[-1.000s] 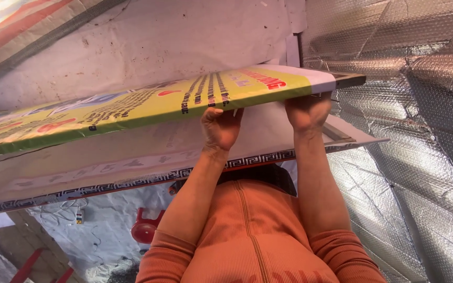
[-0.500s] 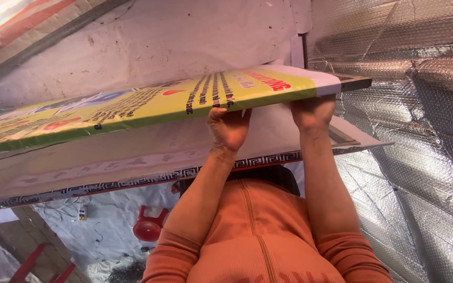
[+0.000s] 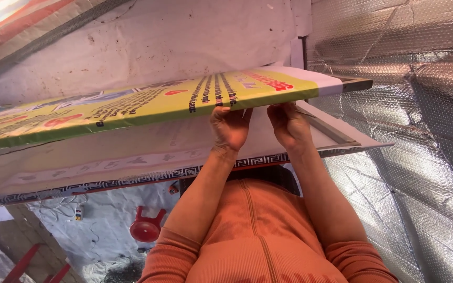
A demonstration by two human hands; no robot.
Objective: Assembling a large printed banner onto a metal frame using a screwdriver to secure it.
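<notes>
Glossy printed yellow banner (image 3: 148, 107); crinkled silver foil insulation (image 3: 415, 157); ribbed orange knit top (image 3: 258, 241).

Right hand (image 3: 289, 126) slid leftward under the yellow printed panel (image 3: 148, 105), now close beside left hand (image 3: 230, 127)

Printed board (image 3: 148, 107) above patterned panel (image 3: 106, 162), foil sheeting (image 3: 420, 157) at right

1. Both arms reached up and away from the body, bare from the pushed-up orange sleeves to the wrists.
2. The left hand (image 3: 230, 128) was raised with its fingers curled over at the top, knuckles toward the camera.
3. The right hand (image 3: 288, 126) was raised just beside it, fingers likewise bent, the two hands close but apart.
</notes>
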